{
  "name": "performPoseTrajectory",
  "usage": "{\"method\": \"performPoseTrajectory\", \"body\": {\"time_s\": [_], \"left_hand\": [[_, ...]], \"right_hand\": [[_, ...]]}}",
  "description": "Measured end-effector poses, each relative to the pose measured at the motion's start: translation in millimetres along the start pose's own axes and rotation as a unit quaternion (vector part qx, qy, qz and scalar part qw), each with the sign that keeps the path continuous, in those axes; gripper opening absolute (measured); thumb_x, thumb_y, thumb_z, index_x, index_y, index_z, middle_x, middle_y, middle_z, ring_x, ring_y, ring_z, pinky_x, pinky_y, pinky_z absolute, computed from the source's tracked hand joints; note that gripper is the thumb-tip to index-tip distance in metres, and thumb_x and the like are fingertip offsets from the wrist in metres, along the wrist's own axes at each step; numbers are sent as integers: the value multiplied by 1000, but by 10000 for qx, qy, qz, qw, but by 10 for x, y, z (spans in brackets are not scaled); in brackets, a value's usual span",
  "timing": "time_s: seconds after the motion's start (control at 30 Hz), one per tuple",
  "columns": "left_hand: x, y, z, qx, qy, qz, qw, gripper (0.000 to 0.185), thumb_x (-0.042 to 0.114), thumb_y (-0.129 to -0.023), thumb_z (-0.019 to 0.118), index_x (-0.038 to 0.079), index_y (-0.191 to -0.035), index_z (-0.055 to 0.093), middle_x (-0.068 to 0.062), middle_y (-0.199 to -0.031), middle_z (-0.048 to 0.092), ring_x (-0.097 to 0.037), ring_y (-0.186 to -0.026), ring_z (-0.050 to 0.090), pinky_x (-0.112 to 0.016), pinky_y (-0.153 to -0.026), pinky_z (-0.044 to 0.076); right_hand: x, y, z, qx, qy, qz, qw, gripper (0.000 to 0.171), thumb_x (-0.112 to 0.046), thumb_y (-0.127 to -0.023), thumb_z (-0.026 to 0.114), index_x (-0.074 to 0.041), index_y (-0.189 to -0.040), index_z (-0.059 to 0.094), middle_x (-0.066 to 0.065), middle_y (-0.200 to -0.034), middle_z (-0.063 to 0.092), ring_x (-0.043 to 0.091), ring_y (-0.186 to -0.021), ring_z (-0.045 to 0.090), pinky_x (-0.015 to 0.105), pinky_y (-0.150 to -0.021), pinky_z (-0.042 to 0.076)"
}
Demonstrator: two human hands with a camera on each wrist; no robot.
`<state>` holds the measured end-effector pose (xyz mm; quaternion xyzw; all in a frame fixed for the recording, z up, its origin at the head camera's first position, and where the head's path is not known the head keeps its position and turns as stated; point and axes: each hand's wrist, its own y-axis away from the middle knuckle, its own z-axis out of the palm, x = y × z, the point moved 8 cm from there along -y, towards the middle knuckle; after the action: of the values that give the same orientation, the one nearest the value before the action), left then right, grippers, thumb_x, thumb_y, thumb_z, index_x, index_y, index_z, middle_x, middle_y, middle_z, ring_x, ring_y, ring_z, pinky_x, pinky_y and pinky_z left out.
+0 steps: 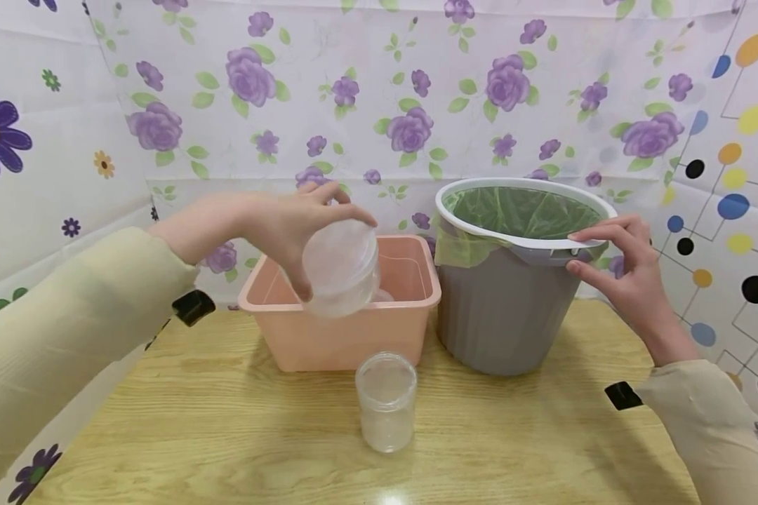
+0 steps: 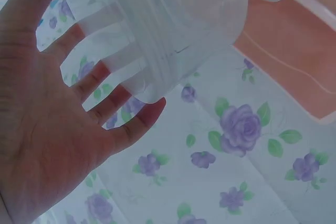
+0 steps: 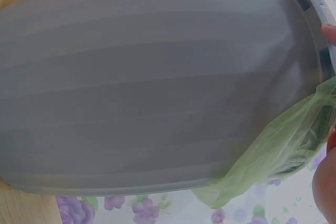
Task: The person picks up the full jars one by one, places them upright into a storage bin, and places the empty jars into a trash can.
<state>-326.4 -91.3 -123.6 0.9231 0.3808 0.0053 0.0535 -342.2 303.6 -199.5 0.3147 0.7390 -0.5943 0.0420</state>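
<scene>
My left hand (image 1: 303, 224) holds a clear plastic jar (image 1: 344, 270) tilted over the front of the pink plastic tub (image 1: 341, 344). In the left wrist view, the fingers of my left hand (image 2: 58, 114) show through the clear wall of the jar (image 2: 184, 19). On the right, my right hand (image 1: 632, 263) pinches the white rim of a grey trash can (image 1: 505, 315), fingers on top and thumb below. A green bag (image 1: 524, 210) lines the can and hangs over its rim. A second clear jar (image 1: 387, 414) stands upright on the table before the tub.
The wooden table (image 1: 227, 428) carries the tub and the can side by side. Behind them hangs a cloth with purple flowers (image 1: 410, 130); a dotted cloth (image 1: 739, 203) covers the right side. Something clear (image 1: 384, 294) shows inside the tub, partly hidden.
</scene>
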Motion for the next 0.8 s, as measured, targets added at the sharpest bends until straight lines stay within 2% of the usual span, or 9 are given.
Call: {"method": "performPoseTrajectory", "body": {"time_s": [0.17, 0.33, 0.43, 0.63, 0.8], "left_hand": [[-54, -153, -169, 170, -122, -82, 9997, 114, 29, -57, 94, 34, -150, 29, -11, -149, 27, -34, -132, 26, -61, -104, 40], [-40, -336, -354, 318, -190, -23, 9993, 113, 29, -61, 92, 34, -152, 26, -13, -152, 25, -35, -133, 25, -63, -105, 39], [0, -439, -471, 397, -218, -24, 9990, 114, 29, -63, 92, 35, -154, 22, -12, -155, 21, -34, -135, 22, -64, -106, 38], [141, -632, -730, 866, -293, 116, 9957, 117, 29, -63, 92, 38, -154, 20, -10, -158, 17, -33, -141, 19, -63, -111, 34], [242, -755, -873, 1158, -267, 191, 9927, 115, 31, -66, 92, 39, -155, 19, -6, -158, 17, -30, -142, 18, -58, -112, 35]], "right_hand": [[-1, -6, 2, 14, -11, -2, 10000, 35, 12, -73, 76, 6, -107, 69, -13, -108, 51, 10, -117, 36, 18, -96, 28], [-17, -6, 0, 23, -22, -2, 10000, 35, 11, -74, 76, 5, -107, 69, -13, -107, 50, 10, -116, 35, 18, -95, 28], [-20, -4, 5, -5, -14, 14, 10000, 35, 12, -73, 76, 5, -108, 69, -13, -107, 50, 11, -115, 35, 19, -94, 29], [-6, -1, 1, 27, -21, 5, 10000, 36, 14, -72, 76, 7, -106, 68, -13, -107, 50, 10, -115, 35, 19, -95, 28], [-6, -3, -1, 19, -26, 3, 10000, 36, 15, -72, 75, 8, -106, 68, -14, -107, 50, 11, -115, 35, 20, -94, 28]]}}
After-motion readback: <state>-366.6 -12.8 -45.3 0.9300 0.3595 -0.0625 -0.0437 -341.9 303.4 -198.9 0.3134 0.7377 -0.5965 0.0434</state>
